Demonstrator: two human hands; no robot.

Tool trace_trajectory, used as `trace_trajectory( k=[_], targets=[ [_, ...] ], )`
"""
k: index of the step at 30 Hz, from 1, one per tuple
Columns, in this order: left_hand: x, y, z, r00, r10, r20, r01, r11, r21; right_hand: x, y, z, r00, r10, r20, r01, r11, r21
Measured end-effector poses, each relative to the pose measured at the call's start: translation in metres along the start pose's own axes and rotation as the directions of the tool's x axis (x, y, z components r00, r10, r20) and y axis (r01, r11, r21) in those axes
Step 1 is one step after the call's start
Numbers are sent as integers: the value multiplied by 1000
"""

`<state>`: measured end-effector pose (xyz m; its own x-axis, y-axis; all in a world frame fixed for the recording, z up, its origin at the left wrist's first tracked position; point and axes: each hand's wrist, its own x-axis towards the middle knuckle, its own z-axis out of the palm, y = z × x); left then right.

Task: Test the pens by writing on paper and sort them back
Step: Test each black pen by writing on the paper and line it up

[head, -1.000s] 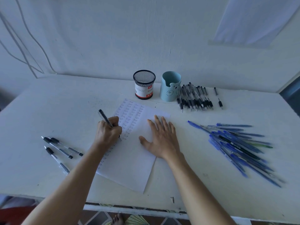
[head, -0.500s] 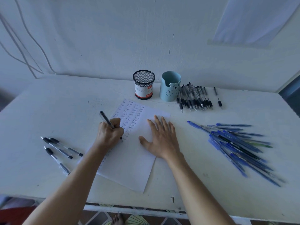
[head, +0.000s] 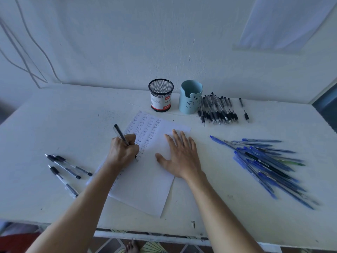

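Note:
A white sheet of paper (head: 145, 187) lies mid-table, its upper part filled with columns of the handwritten word "Test". My left hand (head: 123, 151) grips a black pen (head: 119, 133) with its tip down on the paper beside the written columns. My right hand (head: 179, 155) lies flat with spread fingers on the sheet's right side. Three black pens (head: 63, 169) lie to the left. A heap of black pens (head: 216, 110) sits at the back right. Several blue pens (head: 264, 161) are piled at the right.
A black mesh pen cup (head: 161, 95) and a light blue pen cup (head: 190, 96) stand side by side behind the paper, near the wall. Two loose black pens (head: 244, 110) lie right of the black heap. The white table's front edge (head: 145, 234) runs below my arms.
My left hand has shifted slightly along the paper with the pen, as in writing. My right hand stays flat on the sheet.

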<state>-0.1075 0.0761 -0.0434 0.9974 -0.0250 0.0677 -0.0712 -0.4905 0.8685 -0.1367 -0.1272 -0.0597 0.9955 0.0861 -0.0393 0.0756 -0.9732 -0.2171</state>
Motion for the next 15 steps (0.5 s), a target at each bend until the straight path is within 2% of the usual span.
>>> trace_trajectory(
  k=[10, 13, 15],
  targets=[
    [2, -2, 0, 1000, -21, -23, 21, 999, -27, 0, 0, 0, 1000, -4, -16, 4, 1000, 5],
    [7, -4, -5, 997, -69, -31, 60, 972, -229, 0, 0, 1, 1000, 0, -13, 0, 1000, -3],
    [10, -4, -5, 992, -110, -57, 72, 886, -458, 0, 0, 0, 1000, 0, -11, 0, 1000, -9]
  ],
)
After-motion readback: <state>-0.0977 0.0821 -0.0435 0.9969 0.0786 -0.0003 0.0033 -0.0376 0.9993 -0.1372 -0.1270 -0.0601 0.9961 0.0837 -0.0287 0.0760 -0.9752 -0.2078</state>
